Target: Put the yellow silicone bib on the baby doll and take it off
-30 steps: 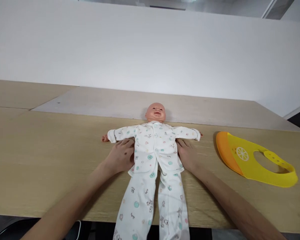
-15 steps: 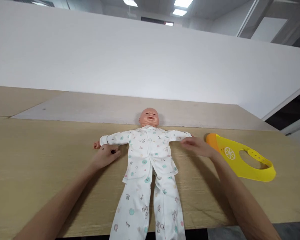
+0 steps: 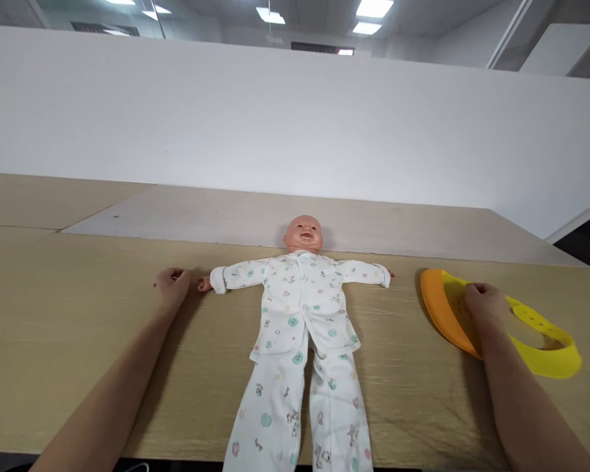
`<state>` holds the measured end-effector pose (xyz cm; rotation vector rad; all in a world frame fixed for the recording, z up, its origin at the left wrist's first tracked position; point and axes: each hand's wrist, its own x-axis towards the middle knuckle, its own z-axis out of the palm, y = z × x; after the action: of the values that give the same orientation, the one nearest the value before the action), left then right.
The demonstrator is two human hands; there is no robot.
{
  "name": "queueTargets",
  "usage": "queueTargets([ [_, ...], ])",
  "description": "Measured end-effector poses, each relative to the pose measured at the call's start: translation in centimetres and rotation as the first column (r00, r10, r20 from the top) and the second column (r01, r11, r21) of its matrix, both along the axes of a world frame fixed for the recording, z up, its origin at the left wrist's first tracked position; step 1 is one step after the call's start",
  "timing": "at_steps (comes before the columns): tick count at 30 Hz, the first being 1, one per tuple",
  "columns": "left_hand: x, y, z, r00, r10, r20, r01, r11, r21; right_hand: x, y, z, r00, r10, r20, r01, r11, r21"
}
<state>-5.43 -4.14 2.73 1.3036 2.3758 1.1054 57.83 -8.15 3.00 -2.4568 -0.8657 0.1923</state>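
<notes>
A baby doll [image 3: 303, 234] lies on its back on the wooden table, arms stretched sideways, in white pajamas [image 3: 305, 308] with small coloured prints. Beyond the doll's hand on the left, my left hand [image 3: 173, 288] rests close to the tabletop, fingers curled in and holding nothing visible. On the right lies a yellow bib [image 3: 553, 360] with an orange pocket and a holed neck strap. My right hand [image 3: 486, 305] is closed at the bib's far edge, between the pocket and the neck opening. It covers the bib's middle, and its fingertips are partly hidden.
The wooden table [image 3: 78, 341] spans the view, with a paler strip [image 3: 354, 219] along its back. A white partition [image 3: 295, 124] stands behind it. The doll's legs run past the lower edge of the view.
My right hand has moved right from the doll's sleeve to the bib, whose orange pocket now shows more. My left hand has drawn left, away from the doll's other sleeve. The view has shifted slightly.
</notes>
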Motion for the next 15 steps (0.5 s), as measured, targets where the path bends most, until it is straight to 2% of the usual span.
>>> queueTargets([
  [3, 0.2, 0.4, -0.2, 0.998, -0.042, 0.046, 0.042, 0.999, -0.009, -0.4, 0.1, -0.3, 0.998, 0.056, 0.028, -0.055, 0.998, -0.015],
  [6, 1.1, 0.4, -0.2, 0.993, -0.111, 0.037, 0.111, 0.994, 0.011, 0.0, 0.5, -0.9, 0.999, 0.042, 0.023, -0.043, 0.999, 0.031],
  [8, 1.4, 0.3, -0.1, 0.991, -0.131, 0.036, 0.131, 0.991, 0.013, 0.8, 0.7, -1.0, 0.996, 0.001, -0.093, 0.012, 0.990, 0.137],
  [9, 1.5, 0.3, -0.1, 0.991, -0.127, 0.043, 0.127, 0.992, 0.010, 1.3, 0.6, -1.0, 0.978, -0.004, -0.210, 0.050, 0.976, 0.212],
  [10, 1.5, 0.3, -0.1, 0.992, -0.117, 0.052, 0.117, 0.993, 0.009, 2.0, 0.3, -0.9, 0.936, 0.019, -0.350, 0.088, 0.954, 0.287],
  [12, 1.3, 0.5, -0.2, 0.992, -0.105, 0.073, 0.105, 0.994, 0.007, 3.5, -1.2, -0.6, 0.796, 0.112, -0.595, 0.161, 0.908, 0.387],
  [13, 1.1, 0.7, -0.4, 0.991, -0.104, 0.084, 0.104, 0.995, 0.007, 4.3, -2.5, -0.6, 0.726, 0.161, -0.669, 0.170, 0.900, 0.401],
  [15, 0.7, 1.0, -0.8, 0.988, -0.114, 0.102, 0.113, 0.994, 0.007, 5.8, -6.0, -0.7, 0.692, 0.138, -0.708, 0.211, 0.900, 0.381],
])
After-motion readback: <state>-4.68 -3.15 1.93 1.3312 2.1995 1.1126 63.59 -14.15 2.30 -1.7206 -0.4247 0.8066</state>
